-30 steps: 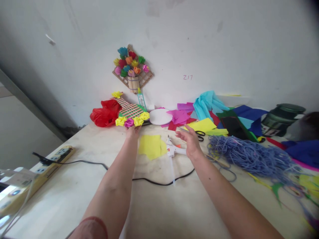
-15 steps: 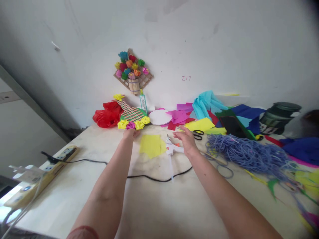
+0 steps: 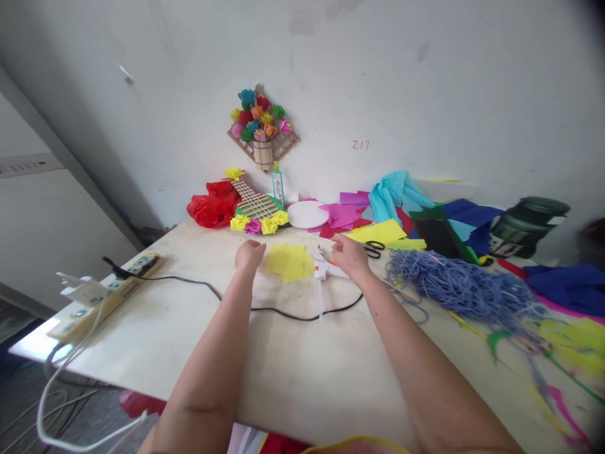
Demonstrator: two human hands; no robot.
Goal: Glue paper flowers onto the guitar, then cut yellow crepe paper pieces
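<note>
My left hand (image 3: 249, 255) hovers over the table beside a yellow paper sheet (image 3: 289, 262), its fingers curled under with nothing in them. My right hand (image 3: 348, 255) hangs just above the white glue gun (image 3: 325, 271), fingers apart and bent, holding nothing. Behind my left hand, a green stick craft with yellow and pink paper flowers (image 3: 258, 213) leans at the wall, apart from both hands.
A black cord (image 3: 283, 312) runs from the glue gun to a power strip (image 3: 111, 293) at the left edge. Scissors (image 3: 374, 248), coloured paper sheets (image 3: 378, 221), a white disc (image 3: 307, 214), a red bag (image 3: 215, 203) and blue cord (image 3: 460, 287) lie around. A flower craft (image 3: 262, 129) hangs on the wall.
My left hand let go of the flower craft at the wall and drew back toward the yellow sheet. My right hand lowered onto the glue gun. The view shifted back and left.
</note>
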